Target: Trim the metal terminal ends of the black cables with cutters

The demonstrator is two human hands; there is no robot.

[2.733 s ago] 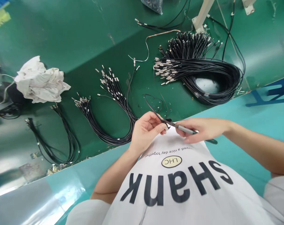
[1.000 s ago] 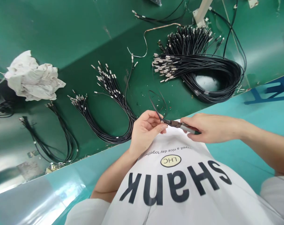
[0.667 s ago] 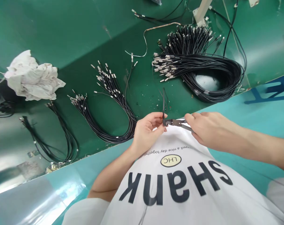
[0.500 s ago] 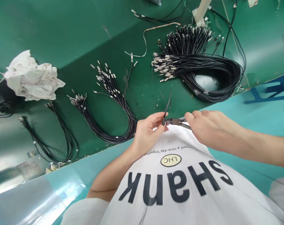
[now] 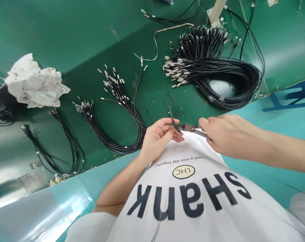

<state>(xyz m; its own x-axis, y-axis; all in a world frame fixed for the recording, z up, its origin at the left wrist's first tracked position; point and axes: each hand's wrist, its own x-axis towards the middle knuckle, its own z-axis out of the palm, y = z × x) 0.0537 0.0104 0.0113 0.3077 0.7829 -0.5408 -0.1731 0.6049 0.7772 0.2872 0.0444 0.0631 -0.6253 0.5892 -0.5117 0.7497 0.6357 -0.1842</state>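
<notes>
My right hand [image 5: 224,134] is closed round the handles of a pair of pliers [image 5: 189,128], whose jaws point left. At the jaw tips is a short, thin black cable [image 5: 171,113], its far end sticking up over the table edge. My left hand [image 5: 160,136] is closed at the cable's near end, with the thumb and fingertips close around it. Exactly where the fingers pinch is partly hidden. Both hands are in front of my white shirt [image 5: 187,151], at the bench's near edge.
On the green bench [image 5: 87,40], a large coil of black cables [image 5: 243,84] with metal ends lies at right. A curved cable bundle [image 5: 117,144] is left of my hands, with smaller bundles [image 5: 72,148] farther left. A white cloth [image 5: 36,84] lies at far left.
The black cable's free end has swung to the left. My left hand has shifted slightly, its fingers now more stretched below the cable. The pliers' jaws remain beside the cable.
</notes>
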